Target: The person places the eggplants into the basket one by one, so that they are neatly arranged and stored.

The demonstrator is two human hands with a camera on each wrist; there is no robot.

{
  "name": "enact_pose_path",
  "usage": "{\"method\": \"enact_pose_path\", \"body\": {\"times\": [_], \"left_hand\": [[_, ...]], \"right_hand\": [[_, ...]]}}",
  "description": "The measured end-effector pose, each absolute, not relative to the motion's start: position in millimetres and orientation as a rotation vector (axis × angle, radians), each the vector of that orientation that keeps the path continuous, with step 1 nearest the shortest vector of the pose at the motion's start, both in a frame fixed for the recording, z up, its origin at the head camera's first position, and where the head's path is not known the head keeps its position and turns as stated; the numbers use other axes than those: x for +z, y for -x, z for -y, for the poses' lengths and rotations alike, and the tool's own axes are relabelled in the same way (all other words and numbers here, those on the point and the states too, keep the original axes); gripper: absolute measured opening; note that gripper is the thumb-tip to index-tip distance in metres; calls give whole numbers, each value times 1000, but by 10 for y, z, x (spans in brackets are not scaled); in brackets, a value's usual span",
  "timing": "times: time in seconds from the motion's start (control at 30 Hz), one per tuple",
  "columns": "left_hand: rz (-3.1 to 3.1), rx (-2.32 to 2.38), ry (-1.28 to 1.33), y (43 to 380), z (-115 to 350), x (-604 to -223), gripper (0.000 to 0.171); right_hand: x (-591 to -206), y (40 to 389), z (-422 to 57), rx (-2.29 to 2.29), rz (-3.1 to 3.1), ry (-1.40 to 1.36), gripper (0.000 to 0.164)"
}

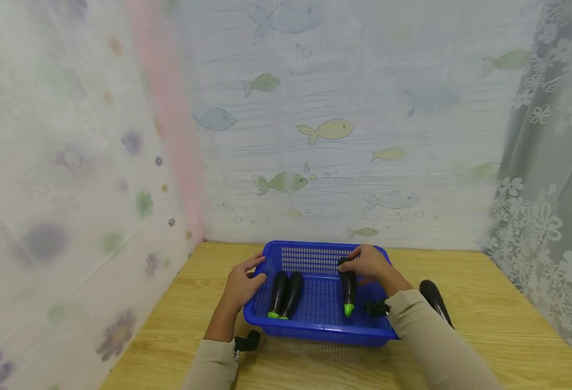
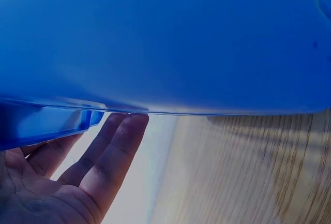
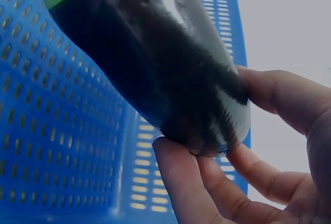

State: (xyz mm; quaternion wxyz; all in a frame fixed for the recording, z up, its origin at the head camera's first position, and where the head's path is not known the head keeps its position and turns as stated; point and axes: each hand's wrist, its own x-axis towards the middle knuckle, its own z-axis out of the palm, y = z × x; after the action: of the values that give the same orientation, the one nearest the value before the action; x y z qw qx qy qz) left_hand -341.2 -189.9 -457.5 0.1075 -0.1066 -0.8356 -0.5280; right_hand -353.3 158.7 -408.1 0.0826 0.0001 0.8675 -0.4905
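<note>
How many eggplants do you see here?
4: two eggplants side by side in the blue basket, one held over it by the right hand, one on the table, partly behind the right sleeve. That sleeve might hide more.

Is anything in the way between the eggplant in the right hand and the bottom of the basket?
Nothing visible. The right hand holds that eggplant inside the basket, and the other two eggplants in it lie apart, to the left.

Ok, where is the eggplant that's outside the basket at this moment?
In the head view, the loose eggplant lies on the wooden table to the right of the blue basket, partly hidden by the right sleeve.
</note>
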Motion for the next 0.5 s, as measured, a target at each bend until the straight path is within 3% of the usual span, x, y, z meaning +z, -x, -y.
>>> {"method": "enact_pose_path", "body": {"times": [0.5], "left_hand": [[2475, -1527, 288, 3414, 1895, -4565, 54]], "right_hand": [[-4191, 3604, -1376, -1491, -2540, -65, 54]]}}
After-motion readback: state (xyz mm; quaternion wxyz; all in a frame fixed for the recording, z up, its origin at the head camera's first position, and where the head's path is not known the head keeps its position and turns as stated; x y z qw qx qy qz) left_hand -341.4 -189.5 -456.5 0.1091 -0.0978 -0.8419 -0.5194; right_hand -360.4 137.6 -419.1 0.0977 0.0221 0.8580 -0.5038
